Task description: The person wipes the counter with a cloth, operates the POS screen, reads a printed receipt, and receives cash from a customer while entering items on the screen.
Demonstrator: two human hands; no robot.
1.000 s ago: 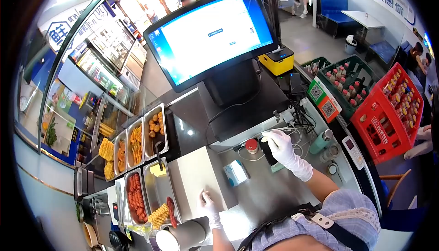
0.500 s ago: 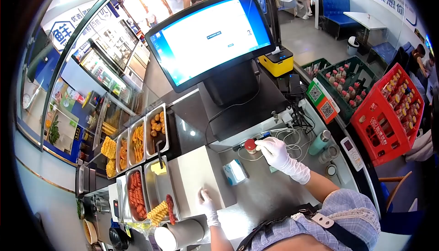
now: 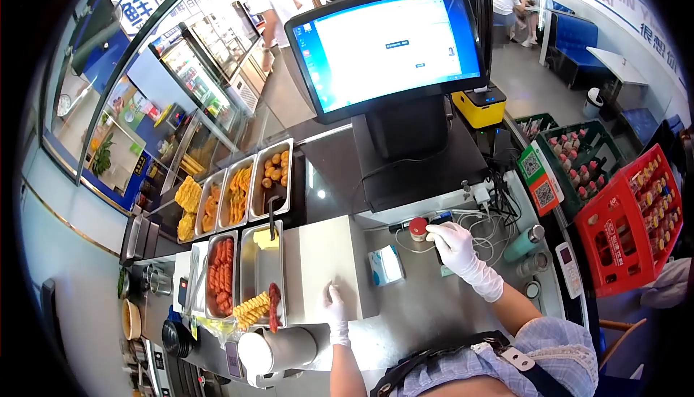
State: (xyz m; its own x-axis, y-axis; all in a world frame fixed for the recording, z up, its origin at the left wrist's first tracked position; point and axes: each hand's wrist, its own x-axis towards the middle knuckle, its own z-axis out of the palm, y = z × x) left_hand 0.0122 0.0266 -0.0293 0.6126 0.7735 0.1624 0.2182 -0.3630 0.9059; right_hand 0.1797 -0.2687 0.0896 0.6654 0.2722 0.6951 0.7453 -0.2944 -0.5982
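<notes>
My right hand (image 3: 460,254), in a white glove, hovers over the steel counter beside a small red-lidded jar (image 3: 418,228). Its fingers are bent and pressed together; whatever they hold, if anything, is too small to name. A dark object lies partly hidden beneath it. My left hand (image 3: 335,312), also gloved, rests at a pale board (image 3: 311,259) with its fingers loosely apart and nothing in them. Left of that board, a steel tray (image 3: 251,274) holds a yellow block, with a spiral snack and a red sausage at its near end. A blue-and-white packet (image 3: 385,265) lies between the hands.
A monitor (image 3: 390,50) stands ahead, with a yellow-and-black printer (image 3: 480,109) beside it. Food trays (image 3: 272,180) line the left. Bottle crates (image 3: 622,234), cables and a green bottle (image 3: 523,244) are at the right. A white canister (image 3: 289,350) stands near me. People are beyond.
The view has turned left, so the counter appears farther right. My right hand has come down slightly toward me, near the jar. My left hand stays at the board.
</notes>
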